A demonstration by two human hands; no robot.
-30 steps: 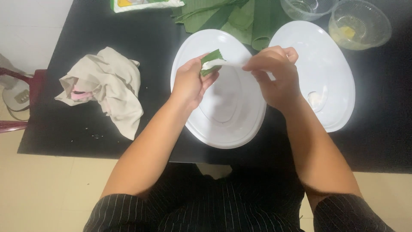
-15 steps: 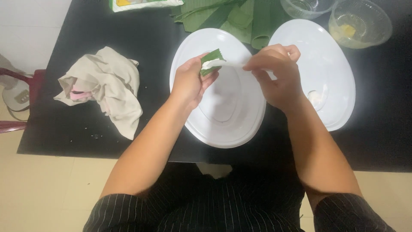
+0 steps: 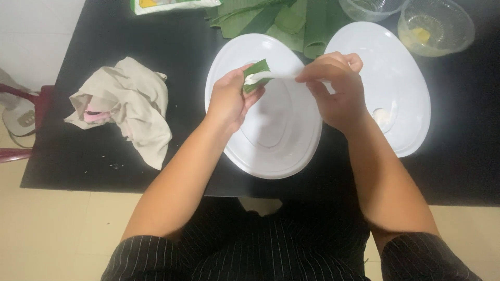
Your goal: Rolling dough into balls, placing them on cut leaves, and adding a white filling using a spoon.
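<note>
My left hand [image 3: 229,99] holds a small folded green leaf cone [image 3: 256,73] with white filling at its mouth, over a white oval plate [image 3: 271,151]. My right hand [image 3: 333,88] grips a white spoon [image 3: 278,76] whose tip reaches into the leaf cone. Both hands hover above the plate at the table's near side.
A second white oval plate [image 3: 406,67] to the right carries a small white lump [image 3: 383,117]. Green leaves [image 3: 291,18] lie at the back, with two clear plastic bowls [image 3: 437,26] at the back right. A crumpled beige cloth [image 3: 130,104] lies left on the black table [image 3: 104,47].
</note>
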